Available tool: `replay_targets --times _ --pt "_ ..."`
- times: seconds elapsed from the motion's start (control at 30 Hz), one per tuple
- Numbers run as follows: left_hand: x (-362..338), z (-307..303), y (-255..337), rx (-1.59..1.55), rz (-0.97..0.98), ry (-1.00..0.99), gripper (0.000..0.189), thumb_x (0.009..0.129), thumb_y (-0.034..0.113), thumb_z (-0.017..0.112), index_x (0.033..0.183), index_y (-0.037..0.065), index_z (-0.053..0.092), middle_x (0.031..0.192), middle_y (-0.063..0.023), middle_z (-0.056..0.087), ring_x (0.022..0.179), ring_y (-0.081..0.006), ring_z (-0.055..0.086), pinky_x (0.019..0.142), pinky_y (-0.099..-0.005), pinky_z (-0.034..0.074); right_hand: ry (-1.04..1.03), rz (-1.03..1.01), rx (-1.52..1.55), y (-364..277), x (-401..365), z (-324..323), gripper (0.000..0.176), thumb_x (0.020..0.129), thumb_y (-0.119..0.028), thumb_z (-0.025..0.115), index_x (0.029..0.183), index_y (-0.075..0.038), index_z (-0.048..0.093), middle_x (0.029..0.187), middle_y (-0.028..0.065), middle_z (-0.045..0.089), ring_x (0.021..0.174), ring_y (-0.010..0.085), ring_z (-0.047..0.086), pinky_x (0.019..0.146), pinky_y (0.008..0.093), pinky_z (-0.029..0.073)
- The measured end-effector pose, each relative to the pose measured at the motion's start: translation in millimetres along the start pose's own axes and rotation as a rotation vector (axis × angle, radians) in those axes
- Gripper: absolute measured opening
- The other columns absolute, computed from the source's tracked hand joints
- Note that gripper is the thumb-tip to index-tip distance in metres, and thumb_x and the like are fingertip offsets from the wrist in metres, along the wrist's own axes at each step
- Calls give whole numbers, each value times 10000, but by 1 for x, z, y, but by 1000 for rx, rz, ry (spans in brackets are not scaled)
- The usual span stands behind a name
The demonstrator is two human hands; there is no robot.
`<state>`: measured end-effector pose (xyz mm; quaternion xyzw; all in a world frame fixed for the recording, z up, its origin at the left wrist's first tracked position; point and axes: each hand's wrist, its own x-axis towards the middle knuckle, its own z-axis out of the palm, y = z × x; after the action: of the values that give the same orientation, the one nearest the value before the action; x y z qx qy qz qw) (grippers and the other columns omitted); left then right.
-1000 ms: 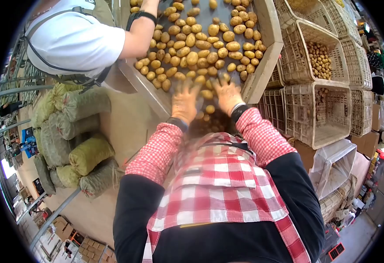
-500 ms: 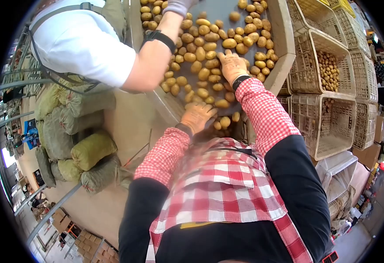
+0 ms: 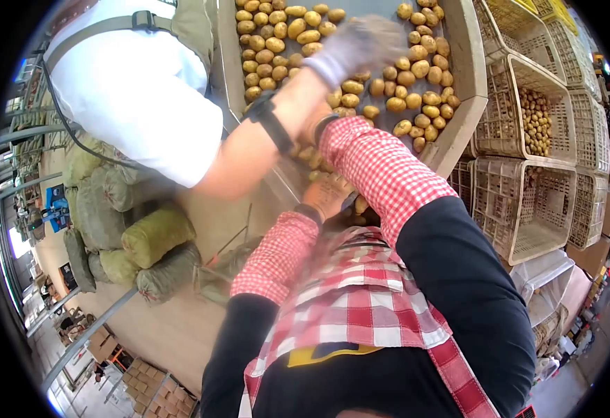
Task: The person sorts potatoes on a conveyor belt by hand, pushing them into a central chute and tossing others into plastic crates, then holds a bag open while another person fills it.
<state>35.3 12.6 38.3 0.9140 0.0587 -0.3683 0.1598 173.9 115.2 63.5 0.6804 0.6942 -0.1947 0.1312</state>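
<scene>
Many potatoes (image 3: pixel 408 80) lie spread over a grey sorting table (image 3: pixel 381 8) with raised side walls. My left hand (image 3: pixel 327 195), in an orange glove, rests at the table's lower end beside a few potatoes, its fingers stretched out. My right hand (image 3: pixel 311 127), also gloved, is over the potatoes on the left side. A co-worker's forearm crosses in front of it and hides its fingers. The co-worker's gloved hand (image 3: pixel 364 47), blurred by motion, reaches over the potatoes in the middle.
The co-worker's white sleeve (image 3: pixel 173 132) is close on the left. Stacked plastic crates (image 3: pixel 524 205) stand along the right, one with small potatoes (image 3: pixel 535 122) in it. Full sacks (image 3: pixel 157 233) are piled at the left on the floor. The table's right wall (image 3: pixel 468 70) rises beside the potatoes.
My right hand has moved left across the table, pulling back from the right-hand potatoes. My left hand has shifted slightly. The co-worker's arm has swung right, over my right hand.
</scene>
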Motion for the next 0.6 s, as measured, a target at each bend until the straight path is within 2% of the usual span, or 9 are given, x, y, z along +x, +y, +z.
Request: replay_targets --times 0.13,0.2,0.23,0.27,0.33,0.4,0.47,0.53,0.6 --pt "14 25 -4 58 -41 -127 608 1039 452 398 1592 202 391 1654 -92 388 1513 -280 373 1242 -429 290 283 333 94 -16 12 35 398 1016 -144 545 1399 -211 627 1517 101 487 1125 349 680 741 426 601" --pt "24 75 -12 102 -7 642 435 984 283 486 1355 129 655 1350 -87 681 1187 -276 669 902 -481 511 198 377 330 -11 3 8 527 931 -64 639 1448 -141 570 1547 158 451 1193 389 653 865 442 623" --pt "23 73 -13 142 -5 636 435 981 302 493 1333 115 668 1307 -90 702 1155 -286 684 854 -502 514 260 417 342 -10 4 11 470 913 -91 673 1377 -156 633 1517 145 499 1158 340 684 865 421 622" --pt "24 69 -14 151 -1 640 435 981 302 493 1333 115 668 1307 -90 702 1155 -286 684 854 -502 514 39 442 359 -3 13 9 377 889 -115 701 1260 -176 705 1425 138 582 1087 308 718 875 402 614" --pt "25 63 -14 113 -13 444 433 975 300 506 1338 129 669 1294 -92 707 1159 -287 682 834 -491 518 292 333 483 6 21 53 315 871 -115 712 1177 -183 739 1321 150 638 1037 322 731 876 406 604" --pt "16 46 -8 69 10 592 386 969 300 521 1292 170 688 1251 -62 719 1118 -258 690 835 -465 519 467 318 466 -2 -19 64 342 831 -104 711 1165 -177 720 1321 172 605 1021 369 708 865 456 591" --pt "5 4 1 119 -37 -44 488 1001 384 515 1432 165 587 1448 -107 606 1344 -245 561 1055 -427 466 521 279 441 -5 -50 77 350 822 -82 693 1156 -186 702 1355 153 564 1028 367 688 869 464 582" --pt "20 56 -16 94 144 495 357 995 355 545 1275 192 695 1169 -43 735 1115 -243 682 938 -425 513 634 181 500 -6 -89 83 430 794 -53 676 1188 -223 697 1390 111 547 1059 348 667 854 463 578" --pt "7 39 -6 70 67 440 351 995 359 565 1272 190 698 1132 -34 734 1048 -244 691 916 -429 520 838 25 553 9 -148 71 499 753 -44 679 1210 -244 701 1375 100 575 1067 344 667 826 452 584"
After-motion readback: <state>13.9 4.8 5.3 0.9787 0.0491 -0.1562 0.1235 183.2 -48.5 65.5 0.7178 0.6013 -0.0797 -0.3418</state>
